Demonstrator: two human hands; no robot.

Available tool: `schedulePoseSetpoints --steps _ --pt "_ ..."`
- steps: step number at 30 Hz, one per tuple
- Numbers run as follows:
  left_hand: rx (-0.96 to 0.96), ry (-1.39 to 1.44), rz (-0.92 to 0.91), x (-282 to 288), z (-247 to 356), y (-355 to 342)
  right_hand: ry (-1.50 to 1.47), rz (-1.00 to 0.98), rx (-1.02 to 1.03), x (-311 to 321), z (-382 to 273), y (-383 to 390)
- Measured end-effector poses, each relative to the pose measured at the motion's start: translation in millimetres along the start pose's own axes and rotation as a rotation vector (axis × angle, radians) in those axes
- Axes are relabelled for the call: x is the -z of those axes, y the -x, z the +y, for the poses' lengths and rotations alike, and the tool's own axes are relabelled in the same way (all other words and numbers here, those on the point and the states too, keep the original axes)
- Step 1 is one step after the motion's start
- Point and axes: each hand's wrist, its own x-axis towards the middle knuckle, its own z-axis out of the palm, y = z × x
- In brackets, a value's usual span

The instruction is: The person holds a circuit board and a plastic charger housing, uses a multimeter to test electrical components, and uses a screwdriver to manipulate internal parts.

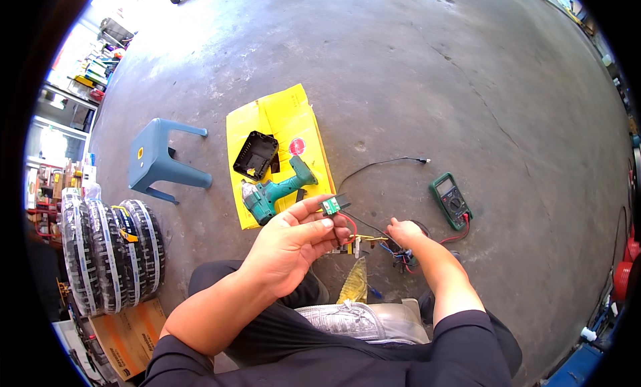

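Note:
My left hand [290, 243] is closed, pinching a small green circuit board [331, 205] with a black part on its side. A red wire [351, 228] loops down from the board past my fingers. Lower and to the right, my right hand [404, 233] is closed at a tangle of thin wires [404, 257]; what its fingers hold is hidden. Ahead of my left hand, a green cordless power tool [279, 189] and an open black plastic housing [256, 154] rest on flattened yellow cardboard [280, 106].
A green multimeter [451, 200] lies right of my right hand, its red lead [457, 237] trailing toward the wires. A black cable with a plug [422, 160] lies on the concrete floor [400, 86]. At left are a blue stool [155, 153], wrapped tires [113, 253] and a cardboard box [130, 337].

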Motion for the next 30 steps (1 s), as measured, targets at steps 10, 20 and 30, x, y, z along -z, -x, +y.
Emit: schedulePoseSetpoints --steps 10,20,30 --pt "-0.011 0.047 0.057 2.3 0.5 -6.6 0.202 -0.147 0.094 0.0 -3.3 -10.2" --pt "-0.034 0.039 0.011 9.4 4.9 -5.2 -0.025 0.25 0.052 16.4 35.5 31.9" --pt "-0.093 -0.029 -0.204 0.8 -4.4 11.9 -0.723 0.714 -0.383 104.4 33.5 220.9"
